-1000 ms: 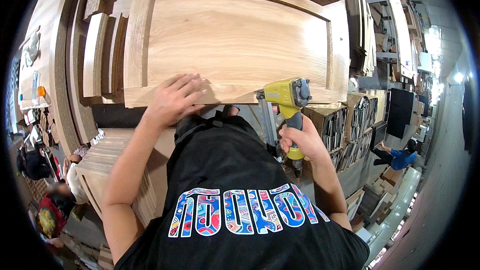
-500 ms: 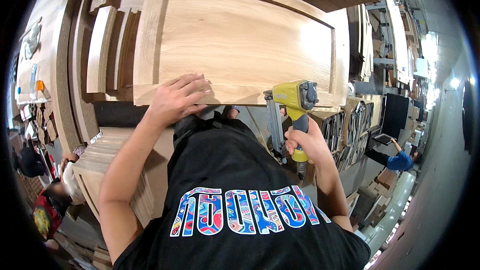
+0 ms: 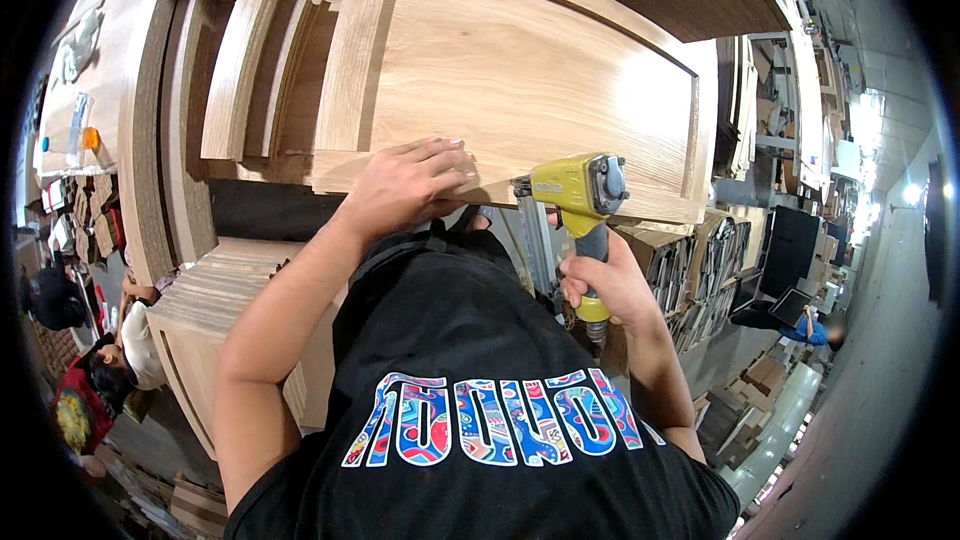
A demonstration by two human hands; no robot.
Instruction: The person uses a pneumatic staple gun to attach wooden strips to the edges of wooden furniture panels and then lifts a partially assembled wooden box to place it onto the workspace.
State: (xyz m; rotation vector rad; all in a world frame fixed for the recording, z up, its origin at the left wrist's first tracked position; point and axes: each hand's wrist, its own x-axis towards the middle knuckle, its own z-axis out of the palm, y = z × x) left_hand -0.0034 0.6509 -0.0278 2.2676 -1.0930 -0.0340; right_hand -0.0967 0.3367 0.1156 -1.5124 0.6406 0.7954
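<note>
Left hand [image 3: 405, 180]: pressing flat, fingers spread, on near edge of wooden panel door [image 3: 520, 90]
Right hand [image 3: 605, 280]: clenching grip of yellow nail gun [image 3: 578, 205], its nose meeting the panel's near edge
Panel: lying flat on workbench

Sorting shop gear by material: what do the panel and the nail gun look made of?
Panel: light wood, probably veneer, bare matte finish with visible grain. Nail gun: yellow painted body, likely metal, with a grey end cap; its dark grip sits in the right hand.
</note>
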